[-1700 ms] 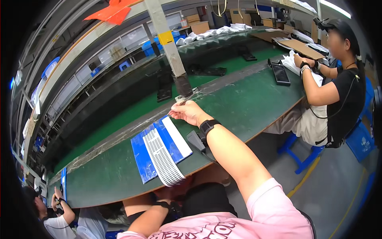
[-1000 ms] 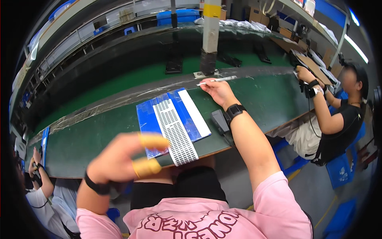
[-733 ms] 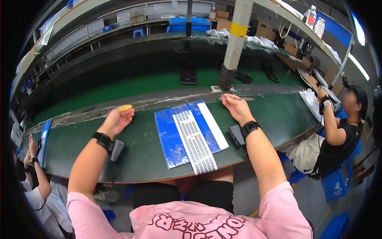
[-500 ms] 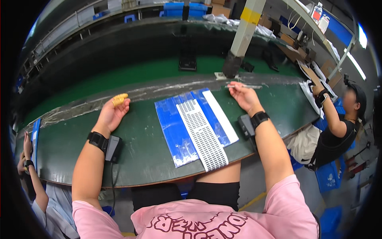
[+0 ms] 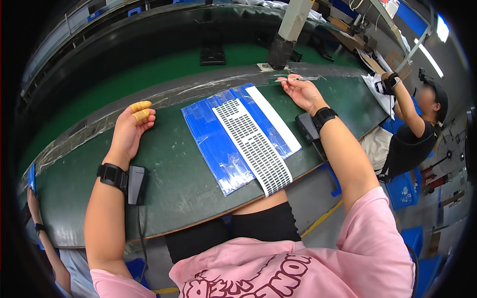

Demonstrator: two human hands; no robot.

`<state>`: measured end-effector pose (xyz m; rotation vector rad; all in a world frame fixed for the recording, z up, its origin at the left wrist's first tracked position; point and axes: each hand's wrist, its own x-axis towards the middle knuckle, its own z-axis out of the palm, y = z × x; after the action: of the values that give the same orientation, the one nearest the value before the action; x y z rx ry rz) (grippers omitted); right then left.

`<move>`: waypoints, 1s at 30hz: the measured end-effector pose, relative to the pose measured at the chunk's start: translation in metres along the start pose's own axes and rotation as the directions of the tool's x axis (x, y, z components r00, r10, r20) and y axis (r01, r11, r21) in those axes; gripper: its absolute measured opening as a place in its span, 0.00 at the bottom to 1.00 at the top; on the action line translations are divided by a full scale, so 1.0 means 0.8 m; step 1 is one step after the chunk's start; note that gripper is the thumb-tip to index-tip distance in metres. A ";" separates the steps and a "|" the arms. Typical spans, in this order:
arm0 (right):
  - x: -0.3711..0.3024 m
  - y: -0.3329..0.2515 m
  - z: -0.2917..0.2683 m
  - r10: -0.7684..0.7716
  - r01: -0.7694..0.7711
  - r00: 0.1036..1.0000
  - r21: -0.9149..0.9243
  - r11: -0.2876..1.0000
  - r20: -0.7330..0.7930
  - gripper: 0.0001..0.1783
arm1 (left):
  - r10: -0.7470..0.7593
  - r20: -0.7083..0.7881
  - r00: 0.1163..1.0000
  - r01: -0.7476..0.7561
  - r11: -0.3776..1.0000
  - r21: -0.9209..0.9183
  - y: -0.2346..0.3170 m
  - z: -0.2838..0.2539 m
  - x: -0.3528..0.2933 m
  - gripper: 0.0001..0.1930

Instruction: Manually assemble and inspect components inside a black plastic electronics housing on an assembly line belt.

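Observation:
My right hand (image 5: 304, 93) pinches thin metal tweezers (image 5: 309, 78) by the far edge of the green table. To the left, my left hand (image 5: 128, 130) is raised over the tabletop with nothing in it, fingers loosely bent and apart; two of them wear yellow finger cots (image 5: 141, 106). Between my hands lies a stack of blue sheets (image 5: 208, 141) with clear film on it. Across the stack runs a white sheet with rows of small dark labels (image 5: 251, 141), its near end hanging over the table edge. A plain white strip (image 5: 274, 119) covers the stack's right side.
The green table (image 5: 169, 184) curves around me. Past its taped far edge stand a post (image 5: 285, 39) and a dark box (image 5: 212, 53). A co-worker (image 5: 417, 119) sits at the right beside white bags; another person's arm (image 5: 47, 238) shows at the left.
The view has shifted, so the table and stack appear higher. My left hand's two cot-covered fingers have spread apart. My right hand still holds the tweezers.

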<state>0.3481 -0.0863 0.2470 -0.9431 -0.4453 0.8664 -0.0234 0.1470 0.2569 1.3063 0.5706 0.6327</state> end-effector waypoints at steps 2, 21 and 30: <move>-0.002 -0.006 0.007 -0.044 0.044 0.998 -0.005 0.999 -0.048 0.06 | -0.048 0.054 0.997 0.046 0.998 0.041 -0.002 0.010 -0.003 0.12; -0.041 0.053 0.112 0.213 -0.204 0.852 -0.071 0.976 0.479 0.10 | -0.119 -0.240 0.963 0.264 0.262 0.928 0.018 0.113 0.337 0.18; -0.048 0.047 0.109 0.287 -0.261 0.890 -0.120 0.958 0.354 0.10 | 0.074 0.039 0.996 -0.078 0.992 0.096 0.081 0.063 0.283 0.09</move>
<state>0.2501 -0.0614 0.2625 -0.9212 -0.6787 1.3050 0.1647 0.2821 0.3225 1.4343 0.5299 0.6495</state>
